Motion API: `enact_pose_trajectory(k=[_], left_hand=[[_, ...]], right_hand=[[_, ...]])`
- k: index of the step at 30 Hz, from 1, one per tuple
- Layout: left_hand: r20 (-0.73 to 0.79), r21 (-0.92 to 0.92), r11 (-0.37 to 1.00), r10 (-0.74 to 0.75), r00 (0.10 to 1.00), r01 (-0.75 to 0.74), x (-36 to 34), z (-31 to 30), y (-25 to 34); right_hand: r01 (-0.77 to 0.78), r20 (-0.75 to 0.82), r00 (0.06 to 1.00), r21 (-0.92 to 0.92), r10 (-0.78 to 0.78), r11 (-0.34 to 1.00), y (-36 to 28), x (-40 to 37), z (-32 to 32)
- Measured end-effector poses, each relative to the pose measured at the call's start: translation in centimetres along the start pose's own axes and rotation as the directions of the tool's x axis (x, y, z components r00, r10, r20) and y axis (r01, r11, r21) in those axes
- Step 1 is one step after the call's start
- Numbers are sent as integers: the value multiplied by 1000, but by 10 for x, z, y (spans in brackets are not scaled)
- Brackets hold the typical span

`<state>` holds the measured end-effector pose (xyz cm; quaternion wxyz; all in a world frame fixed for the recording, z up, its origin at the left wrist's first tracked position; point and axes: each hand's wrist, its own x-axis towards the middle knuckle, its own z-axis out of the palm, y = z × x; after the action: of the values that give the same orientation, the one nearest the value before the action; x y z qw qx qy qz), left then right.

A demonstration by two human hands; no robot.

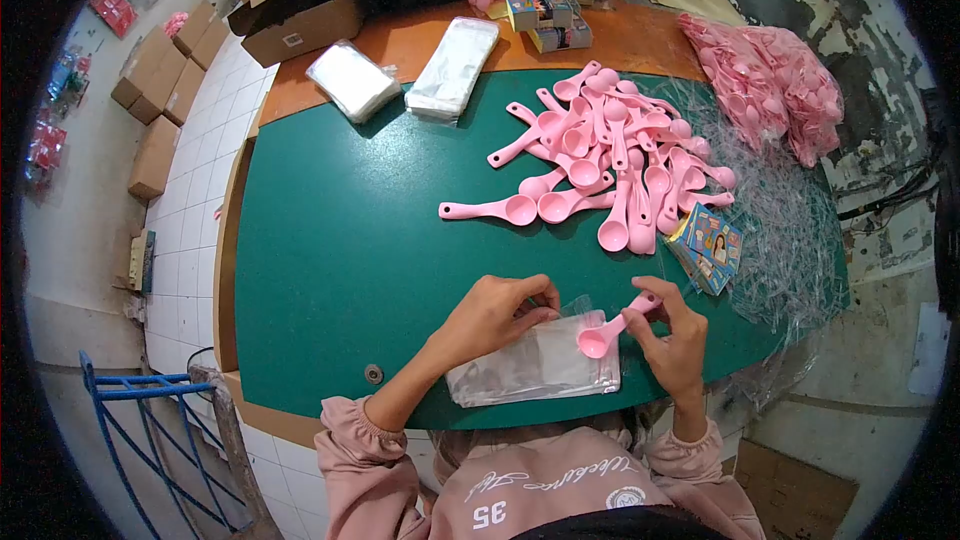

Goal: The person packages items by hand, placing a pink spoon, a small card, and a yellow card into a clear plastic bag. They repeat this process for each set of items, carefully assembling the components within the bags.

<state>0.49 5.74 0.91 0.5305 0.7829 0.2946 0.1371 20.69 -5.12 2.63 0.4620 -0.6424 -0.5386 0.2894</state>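
A pink measuring spoon [597, 340] is held by its handle in my right hand [672, 332], bowl end pointing left. The bowl hangs over the right end of a stack of clear plastic bags [500, 372] at the table's near edge. My left hand [500, 312] pinches the raised edge of the top bag, thumb against fingers. Beyond my hands lies a heap of pink measuring spoons [600, 140]. Several printed cards [708, 248] lie in a small pile past my right hand.
Two stacks of clear bags [452, 70] lie at the far left of the green table [320, 240]. A bulging bag of pink spoons [770, 90] sits at the back right, beside loose clear plastic pieces [785, 230]. Card bundles [548, 15] and an open cardboard box [305, 25] stand behind.
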Motion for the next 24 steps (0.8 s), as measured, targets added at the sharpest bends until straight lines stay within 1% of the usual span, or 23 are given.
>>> enact_pose_trajectory(k=[1,2,3,4,5,6,7,9,11,12,13,15,16,17,19,20,22,24], left_hand=[[-1,3,1000,1,1000,-1,-1,0,-3],[-22,-70,997,24,999,-26,-1,1,-9],[-43,-143,988,46,998,-52,-1,1,-14],[-42,-143,988,49,998,-55,-1,-1,-15],[-40,-385,922,-51,998,32,1,-4,-16],[-12,-600,793,-148,989,111,2,-6,-18],[-11,-597,794,-146,989,111,3,-8,-19],[-21,-696,711,-165,986,104,2,-11,-22],[-7,-686,716,-186,983,131,3,-12,-21],[-8,-684,719,-180,984,126,4,-11,-21],[-10,-681,723,-174,985,121,4,-11,-21],[-31,-655,748,-166,986,105,4,-11,-20],[-55,-630,771,-159,986,89,3,-11,-19],[-56,-629,772,-158,986,88,3,-12,-19],[-78,-619,779,-183,980,96,4,-13,-19],[-78,-619,779,-183,980,96,4,-13,-20],[-100,-625,773,-212,972,105,6,-11,-22],[-101,-612,784,-214,972,109,6,-10,-21]], right_hand=[[-4,-15,1000,-89,3,996,-2,1,0],[-10,-30,1000,-178,4,984,-4,2,-1],[-8,-31,1000,-179,2,984,-7,4,-1],[-32,-34,999,-189,26,981,-10,5,-2],[-56,-38,998,-200,50,978,-12,5,-3],[-57,-42,998,-200,49,978,-12,6,-3],[-40,-41,999,-189,33,981,-11,7,-4],[-24,-37,999,-176,17,984,-11,10,-3],[-29,-164,986,-77,16,997,-10,17,-1],[23,-214,976,-108,-45,994,-7,21,1],[21,-218,975,-108,-44,994,-5,25,3],[26,-326,945,-22,-32,999,-5,32,7],[61,-330,943,64,-37,996,-6,34,9],[63,-331,943,65,-38,996,-7,34,11],[146,-370,928,237,-50,960,-7,34,15],[146,-371,927,237,-49,960,-7,34,15],[119,-303,951,170,-63,978,-6,33,16],[120,-289,955,167,-68,979,-9,33,17]])
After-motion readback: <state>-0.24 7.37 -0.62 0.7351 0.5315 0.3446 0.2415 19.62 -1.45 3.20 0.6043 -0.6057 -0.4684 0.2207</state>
